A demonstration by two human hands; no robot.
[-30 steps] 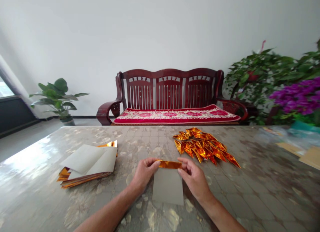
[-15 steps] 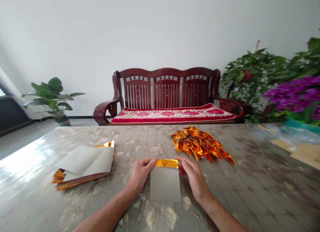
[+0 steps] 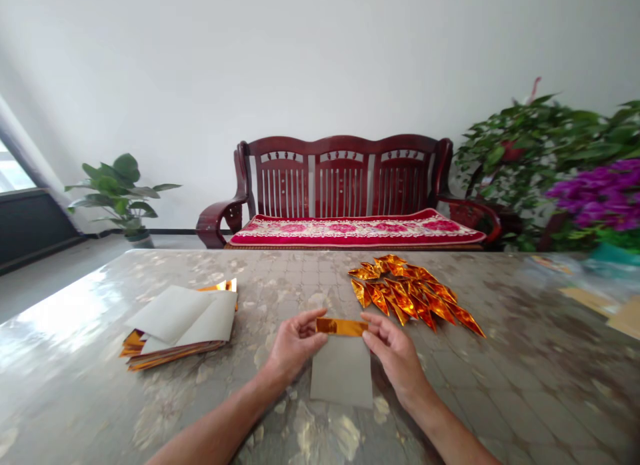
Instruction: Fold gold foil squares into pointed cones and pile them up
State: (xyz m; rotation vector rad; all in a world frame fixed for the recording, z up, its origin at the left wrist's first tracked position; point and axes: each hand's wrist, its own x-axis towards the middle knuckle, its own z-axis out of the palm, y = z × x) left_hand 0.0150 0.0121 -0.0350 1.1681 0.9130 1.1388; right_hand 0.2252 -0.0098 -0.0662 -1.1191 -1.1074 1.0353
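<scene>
A sheet of foil paper, grey on the face toward me, lies in front of me with its far edge folded over into a shiny gold strip. My left hand pinches the left end of that fold between thumb and fingers. At the right end, my right hand grips the fold the same way, thumb on the near side. Right of centre lies a pile of folded gold foil pieces with pointed ends. To the left is a stack of foil paper sheets, mostly grey side up, gold at the edges.
The table has a glossy patterned cover. Plastic bags and brown cardboard lie at its right. Beyond it stand a wooden bench with a red floral cover, a potted plant and purple flowers.
My left thumb has moved from the gold strip's top to its near edge, and my right thumb has come onto the fold. The whole view has shifted slightly.
</scene>
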